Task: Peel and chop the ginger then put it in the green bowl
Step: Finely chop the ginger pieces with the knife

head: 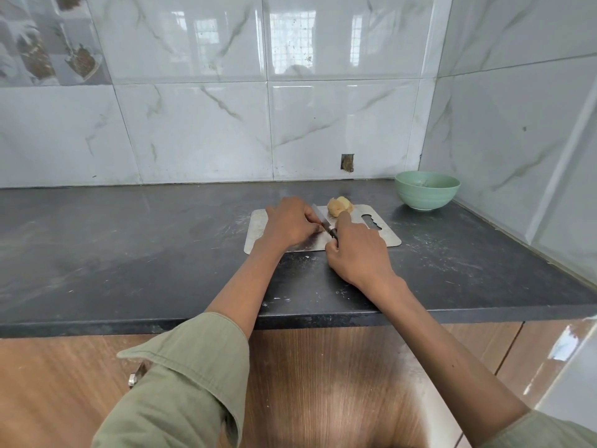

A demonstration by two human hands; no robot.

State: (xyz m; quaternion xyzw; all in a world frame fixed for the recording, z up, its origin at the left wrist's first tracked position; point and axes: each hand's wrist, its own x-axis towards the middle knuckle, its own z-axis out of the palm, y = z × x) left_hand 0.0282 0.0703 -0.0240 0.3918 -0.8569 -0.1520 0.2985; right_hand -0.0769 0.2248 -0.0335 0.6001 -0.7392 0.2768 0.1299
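Ginger (340, 206) on board (258, 227): light, firm, knobbly, I'd pin its flat side | right hand (357, 250) grips knife (324, 221) | left hand (289, 223) curled at blade, grip unclear.

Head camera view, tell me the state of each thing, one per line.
Ginger: peeled-looking, whole, on the board's far edge.
Knife: handle held by right hand.
Left hand: fingers curled by the blade.
Cutting board: flat on counter.
Green bowl: upright.

1 head-worn wide-angle camera is looking forward and down, close over the tabletop (129, 253), facing the tiled wall (193, 124).
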